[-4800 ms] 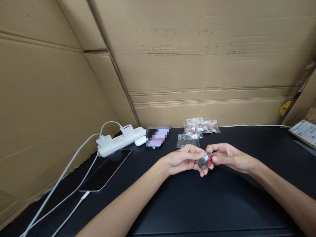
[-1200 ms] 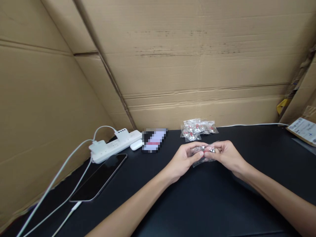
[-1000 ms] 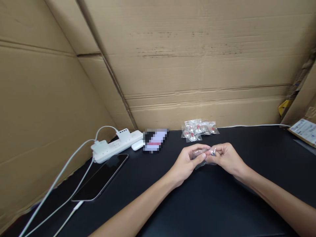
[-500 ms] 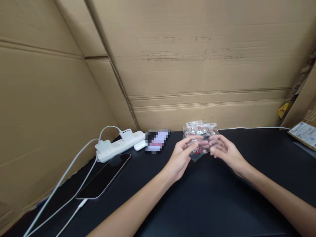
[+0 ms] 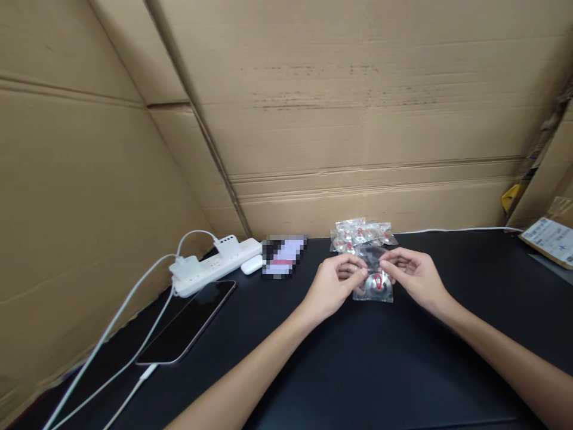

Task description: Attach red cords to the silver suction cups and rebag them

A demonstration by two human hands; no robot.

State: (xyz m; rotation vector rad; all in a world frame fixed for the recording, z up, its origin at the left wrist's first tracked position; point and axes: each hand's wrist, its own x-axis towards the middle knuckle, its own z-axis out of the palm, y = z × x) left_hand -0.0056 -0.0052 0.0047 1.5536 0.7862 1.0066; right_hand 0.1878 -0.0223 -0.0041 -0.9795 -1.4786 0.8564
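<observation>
Between my hands is a clear plastic bag [image 5: 373,294] with a round silvery item and a red loop or marking in its lower part. My left hand [image 5: 336,282] pinches the bag's left edge between thumb and fingers. On the opposite edge my right hand [image 5: 412,273] has its thumb and index finger closed on the plastic. Just behind the hands lies a pile of similar clear bags [image 5: 360,233], each with shiny round contents and some with red markings. What exactly the silvery items are, I cannot make out.
At the left are a white power strip [image 5: 210,267] with plugged-in chargers, a white earbud case [image 5: 252,264], a dark-screened tablet [image 5: 188,325] and a pixelated phone-like object [image 5: 284,257]. A labelled package [image 5: 550,239] lies far right. Cardboard walls [image 5: 358,131] enclose the black table [image 5: 380,370].
The bag has turned and come slightly nearer, its silvery item now hanging low with the red mark upright. My right fingers have closed onto its edge; the left grip has shifted a little.
</observation>
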